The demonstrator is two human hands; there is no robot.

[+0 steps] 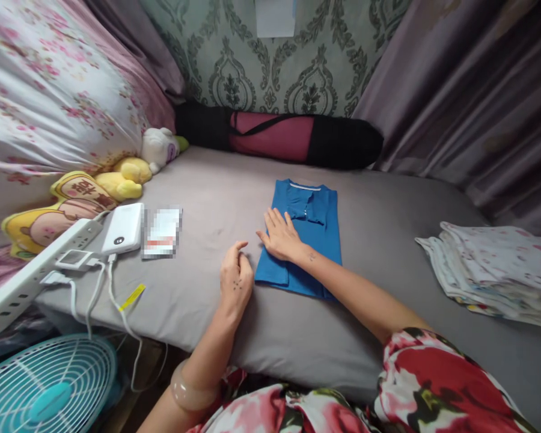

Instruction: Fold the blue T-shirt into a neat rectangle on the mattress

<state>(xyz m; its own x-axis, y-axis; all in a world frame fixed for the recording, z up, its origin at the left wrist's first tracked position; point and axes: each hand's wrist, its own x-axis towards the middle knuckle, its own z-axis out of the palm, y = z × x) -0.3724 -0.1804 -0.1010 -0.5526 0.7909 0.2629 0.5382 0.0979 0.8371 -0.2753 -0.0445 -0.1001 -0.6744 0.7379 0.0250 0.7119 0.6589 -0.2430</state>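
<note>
A blue shirt (315,255), folded into a neat rectangle, lies on the grey bed sheet with its collar and buttoned placket facing up at the far end. My right hand (282,236) rests flat on the shirt's left part, fingers spread and holding nothing. Just left of the shirt, my left hand (237,276) is loosely curled above the sheet, apart from the cloth. Nothing shows in it, though its inner side is partly hidden.
Folded patterned cloths (491,264) are stacked at right. A black and maroon bag (275,137) lies along the wall. At left are plush toys (124,178), a power bank (124,228), a packet (162,233), a power strip (40,270) with cables and a teal fan (49,385).
</note>
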